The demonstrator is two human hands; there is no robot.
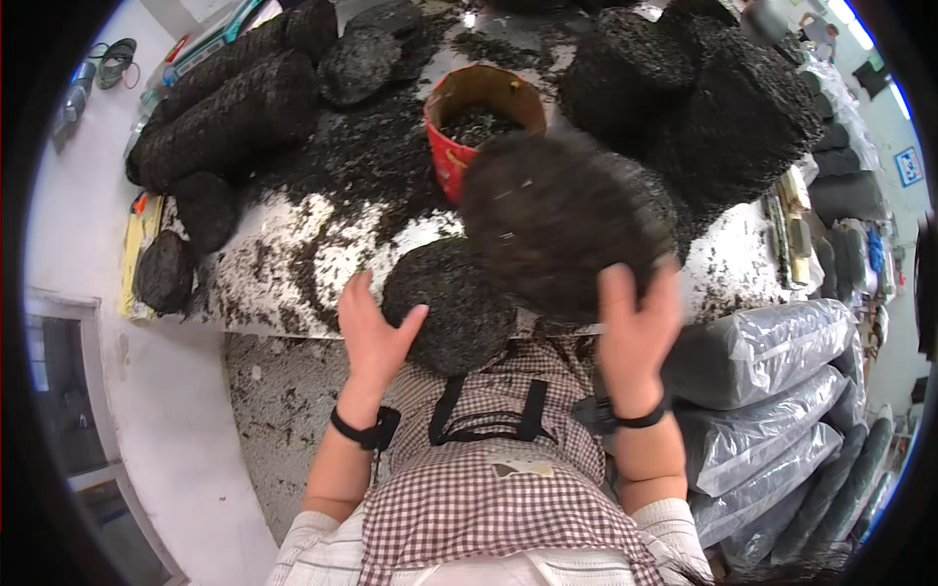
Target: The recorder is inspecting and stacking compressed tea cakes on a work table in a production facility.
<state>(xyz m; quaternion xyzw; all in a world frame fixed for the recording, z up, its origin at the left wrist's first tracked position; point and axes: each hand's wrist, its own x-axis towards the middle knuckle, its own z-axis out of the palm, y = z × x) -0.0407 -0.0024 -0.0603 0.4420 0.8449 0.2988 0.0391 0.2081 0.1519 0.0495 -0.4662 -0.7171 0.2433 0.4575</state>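
My right hand (639, 315) grips the near right edge of a large round dark sheet (557, 227), perhaps dried seaweed, blurred and raised above the table. My left hand (377, 322) has its fingers apart beside the left edge of a smaller dark round piece (451, 308) lying at the table's near edge; whether it touches the piece I cannot tell. Behind the raised sheet stands a red bucket (448, 157) with dark flakes inside. A rounded dark stack shows partly behind the sheet, to its right.
Long rolls of stacked dark discs (227, 124) lie at the back left, with loose discs near them. Big dark stacks (747, 124) fill the back right. Dark crumbs cover much of the white table (275, 234). Clear plastic bags (762, 359) are piled at the right, below table height.
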